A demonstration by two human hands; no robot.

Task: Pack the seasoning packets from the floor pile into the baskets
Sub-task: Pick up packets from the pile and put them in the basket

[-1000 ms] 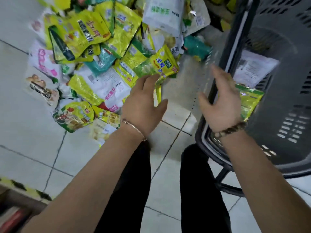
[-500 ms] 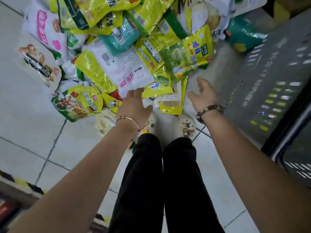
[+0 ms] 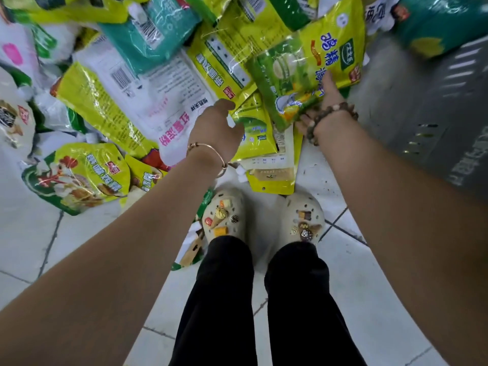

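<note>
The pile of seasoning packets [image 3: 158,101] covers the floor across the top of the view: yellow, green, teal and white bags. My right hand [image 3: 326,101] grips the lower edge of a yellow-green chicken-essence packet [image 3: 303,62], thumb on top and palm beneath. My left hand [image 3: 216,125] is beside it, its fingers curled onto the corner of a smaller yellow-green packet [image 3: 258,138] lying under the first. The grey slotted basket [image 3: 422,101] stands at the right, its side wall just beyond my right wrist. Its inside is out of view.
My feet in cream clogs [image 3: 224,215] stand on white floor tiles just below the pile. A flat packet [image 3: 192,249] lies by the left clog. A yellow-green packet with a rooster picture [image 3: 79,175] lies at the left edge of the pile.
Both hands have dropped from near the basket down into the pile. The right hand has closed on the chicken-essence packet and the left on the packet under it. My view has tilted downward.
</note>
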